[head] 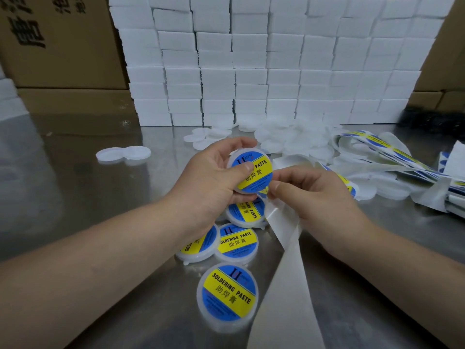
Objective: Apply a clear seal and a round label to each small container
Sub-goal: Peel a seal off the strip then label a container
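My left hand (216, 177) grips a small round white container (253, 172) by its rim, thumb on top; its lid carries a blue and yellow "Soldering Paste" round label. My right hand (312, 195) pinches at the container's lower right edge and also holds the white backing strip (279, 278), which trails down toward me. Several labelled containers (227, 295) lie on the steel table below my hands. The label strip (372, 147) with more round labels lies to the right.
A pile of plain white lids and containers (294, 139) sits behind my hands, and two more (123, 154) lie at the left. A wall of stacked white boxes (264, 66) stands at the back, flanked by cardboard cartons (63, 46). The steel table (75, 197) reflects light.
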Demonstrator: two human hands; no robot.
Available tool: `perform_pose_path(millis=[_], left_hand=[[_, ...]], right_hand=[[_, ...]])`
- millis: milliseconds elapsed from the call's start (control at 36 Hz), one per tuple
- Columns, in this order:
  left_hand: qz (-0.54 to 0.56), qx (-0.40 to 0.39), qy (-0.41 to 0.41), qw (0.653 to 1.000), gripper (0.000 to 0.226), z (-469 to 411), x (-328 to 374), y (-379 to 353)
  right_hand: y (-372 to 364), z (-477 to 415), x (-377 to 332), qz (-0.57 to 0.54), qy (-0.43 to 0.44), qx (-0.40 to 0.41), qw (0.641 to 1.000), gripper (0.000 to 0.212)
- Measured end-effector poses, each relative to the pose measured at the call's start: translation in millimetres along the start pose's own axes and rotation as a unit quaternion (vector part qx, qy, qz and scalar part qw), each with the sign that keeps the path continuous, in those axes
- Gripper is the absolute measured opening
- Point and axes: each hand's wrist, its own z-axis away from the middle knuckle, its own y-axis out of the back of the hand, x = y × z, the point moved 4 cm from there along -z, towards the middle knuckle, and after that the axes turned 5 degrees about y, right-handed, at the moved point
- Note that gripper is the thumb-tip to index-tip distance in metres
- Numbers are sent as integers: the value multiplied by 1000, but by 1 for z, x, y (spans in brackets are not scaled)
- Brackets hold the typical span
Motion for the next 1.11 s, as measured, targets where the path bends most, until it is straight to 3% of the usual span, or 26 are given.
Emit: perform_pose_path(millis=[306,389,472,639,833,1028,1111], left_hand=[[-105,34,-83,990,41,10,11,-4],[-119,48,-88,988,46,12,11,-4],[-125,53,-87,987,49,14,11,-5],[-104,69,-68,990,52,11,18,-2],[-171,-5,-13,985,46,17,8,-15],[-285,-8,-71,956,33,21,12,-15],[-292,-17,-74,953,24,21,12,-14]], right_hand=[[2,-1,3,40,-10,14,999,27],[4,-2,5,61,-15,27,998,19],[6,-3,6,82,-24,45,995,29],[16,-7,9,110,-17,78,991,31],[5,-3,4,129,37,17,991,13],[0,1,-2,178,90,17,980,33],[1,0,-2,170,88,15,981,32]])
